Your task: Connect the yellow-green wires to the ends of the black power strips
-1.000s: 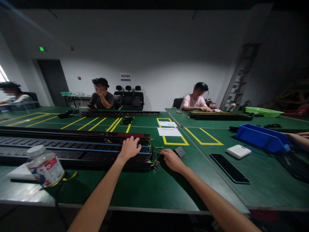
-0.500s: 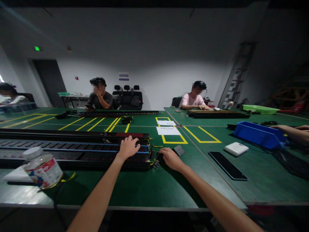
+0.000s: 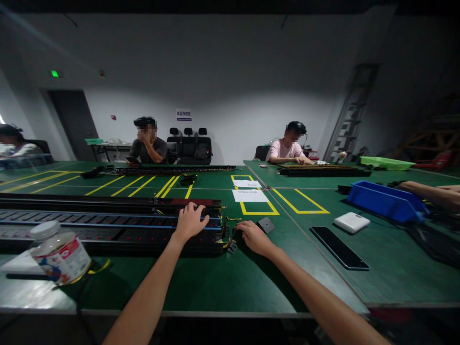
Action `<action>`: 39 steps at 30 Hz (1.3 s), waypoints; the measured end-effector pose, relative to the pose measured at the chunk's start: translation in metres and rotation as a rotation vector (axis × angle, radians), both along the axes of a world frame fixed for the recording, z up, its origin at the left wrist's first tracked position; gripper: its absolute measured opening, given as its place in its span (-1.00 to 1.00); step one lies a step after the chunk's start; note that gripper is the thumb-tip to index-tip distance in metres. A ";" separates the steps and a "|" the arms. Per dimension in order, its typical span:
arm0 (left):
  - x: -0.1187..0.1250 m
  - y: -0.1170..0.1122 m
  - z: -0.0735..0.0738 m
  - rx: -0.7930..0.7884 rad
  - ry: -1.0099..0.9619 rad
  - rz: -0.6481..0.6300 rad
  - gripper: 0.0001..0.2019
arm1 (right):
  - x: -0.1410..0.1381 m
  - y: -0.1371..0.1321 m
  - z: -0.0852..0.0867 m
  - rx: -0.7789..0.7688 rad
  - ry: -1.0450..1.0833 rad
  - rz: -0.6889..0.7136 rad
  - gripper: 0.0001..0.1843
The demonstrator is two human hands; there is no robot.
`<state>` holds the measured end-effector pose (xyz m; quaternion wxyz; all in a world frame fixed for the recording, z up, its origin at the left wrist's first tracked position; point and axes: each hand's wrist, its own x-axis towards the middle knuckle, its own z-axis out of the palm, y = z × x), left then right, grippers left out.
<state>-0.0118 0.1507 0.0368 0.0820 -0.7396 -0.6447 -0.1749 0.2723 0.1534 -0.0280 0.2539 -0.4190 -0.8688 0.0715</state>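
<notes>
My left hand [image 3: 191,221] rests with its fingers spread on the right end of a long black slotted panel [image 3: 143,235]. Blue strips and rows of small red marks run along this panel. Beside that end, my right hand [image 3: 253,235] is low over the table, thumb and fingers pinched on what looks like a thin dark wire. Yellow wires and a small black connector [image 3: 232,247] hang out of the panel's end, just left of my right fingertips. A square black plate with a hole [image 3: 266,224] lies behind my right hand.
A clear jar [image 3: 61,256] stands at the left front. To the right are a phone [image 3: 339,247], a white box [image 3: 351,222] and a blue bin [image 3: 386,201], with another person's arms [image 3: 427,190] beyond. Paper sheets [image 3: 249,195] lie ahead. Several people sit around the green table [image 3: 215,287].
The view has shifted very slightly. My hands stay at the panel's end in almost the same pose. At the far right, the other person's arm has moved a little to the left, behind the blue bin.
</notes>
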 end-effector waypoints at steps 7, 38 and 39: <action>0.000 -0.002 0.002 -0.032 -0.074 -0.155 -0.46 | 0.000 0.000 0.002 -0.010 -0.004 0.002 -0.46; -0.003 0.001 -0.001 -0.015 -0.092 -0.225 -0.52 | 0.002 -0.003 0.009 -0.005 0.015 -0.033 -0.52; -0.003 0.001 -0.002 -0.010 -0.092 -0.229 -0.53 | 0.003 -0.004 0.011 0.008 0.014 -0.077 -0.55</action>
